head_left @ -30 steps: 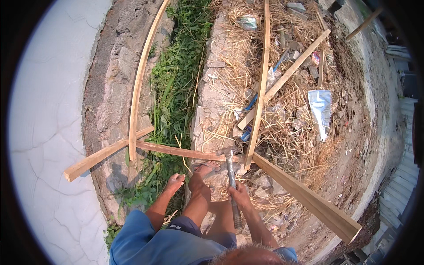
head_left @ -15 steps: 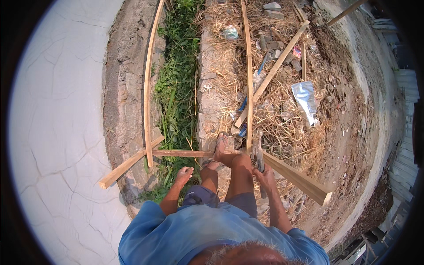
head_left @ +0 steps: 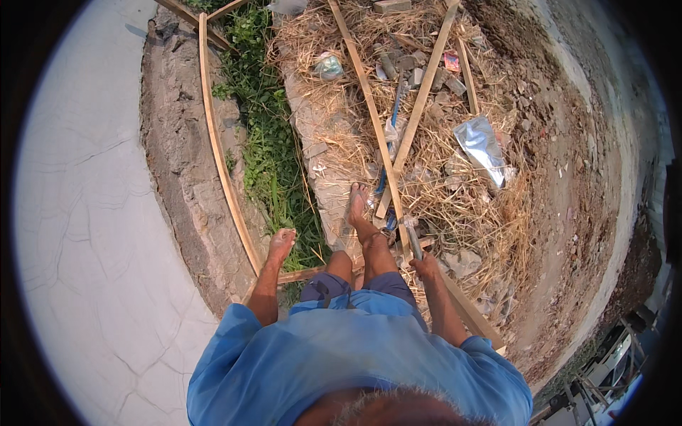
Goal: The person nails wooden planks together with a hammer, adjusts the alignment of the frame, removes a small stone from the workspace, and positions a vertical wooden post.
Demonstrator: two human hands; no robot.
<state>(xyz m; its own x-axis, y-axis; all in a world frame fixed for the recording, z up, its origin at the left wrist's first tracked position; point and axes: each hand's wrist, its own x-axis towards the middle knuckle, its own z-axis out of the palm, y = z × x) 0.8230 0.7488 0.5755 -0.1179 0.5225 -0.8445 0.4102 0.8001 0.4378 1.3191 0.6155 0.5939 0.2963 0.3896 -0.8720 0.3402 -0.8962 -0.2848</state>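
My right hand [head_left: 425, 265] is closed around the grip of a slim grey hand tool [head_left: 413, 236], whose kind I cannot make out for certain. The tool's pale end points away from me, beside the near end of a long wooden batten [head_left: 370, 106]. My left hand [head_left: 282, 243] is held out over the edge of the green plants, its fingers curled in. Whatever lies inside those fingers, if anything, is hidden. Nearest to it is another long batten [head_left: 213, 135] on the left. A crosspiece [head_left: 302, 274] runs low between my left forearm and my legs.
Plants [head_left: 264, 149] fill a ditch between two earthen strips. Dry straw [head_left: 455, 220], broken blocks [head_left: 415, 77], a slanting batten [head_left: 419, 106] and a silver sheet [head_left: 482, 148] lie on the right. A thick beam [head_left: 469, 312] lies by my right forearm. Cracked pale ground [head_left: 85, 213] stretches left.
My view has turned, so the battens now slant. My left hand has moved forward and out from my body. The tool in my right hand now points forward and slightly left.
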